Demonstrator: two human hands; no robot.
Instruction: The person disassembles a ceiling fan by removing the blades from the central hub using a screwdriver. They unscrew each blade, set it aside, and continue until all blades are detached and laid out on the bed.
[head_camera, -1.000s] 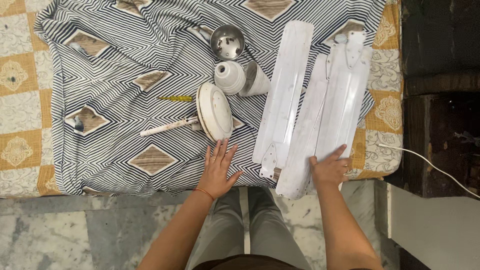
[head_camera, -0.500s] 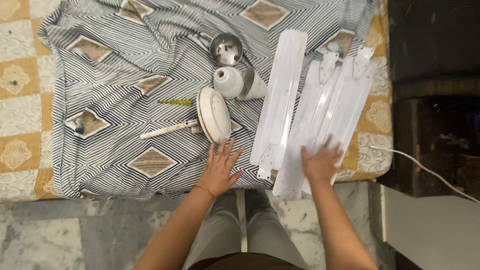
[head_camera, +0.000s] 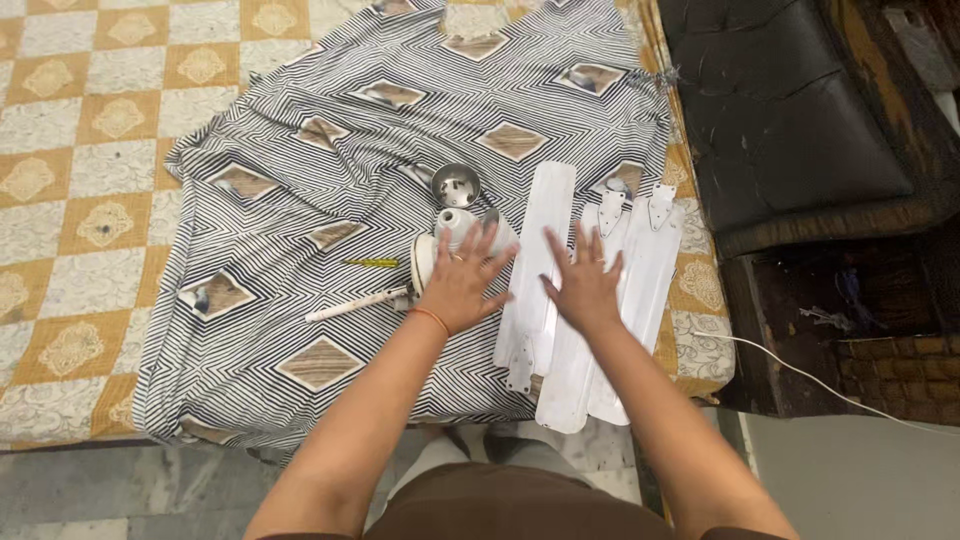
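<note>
Now both hands spread flat over fan parts on the striped cloth (head_camera: 300, 200).
Left hand (head_camera: 462, 280), fingers open, covers the motor housing (head_camera: 424, 262); right hand (head_camera: 585, 285), fingers splayed, lies on the white fan blades (head_camera: 640, 270).

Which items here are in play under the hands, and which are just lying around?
In play: left hand over motor housing; right hand on fan blades.
Lying about: steel cup, white canopy, screwdriver, rod, striped cloth, cable.

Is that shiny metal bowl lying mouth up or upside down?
Mouth up: the steel bowl shows its hollow inside, resting on the striped cloth.
</note>
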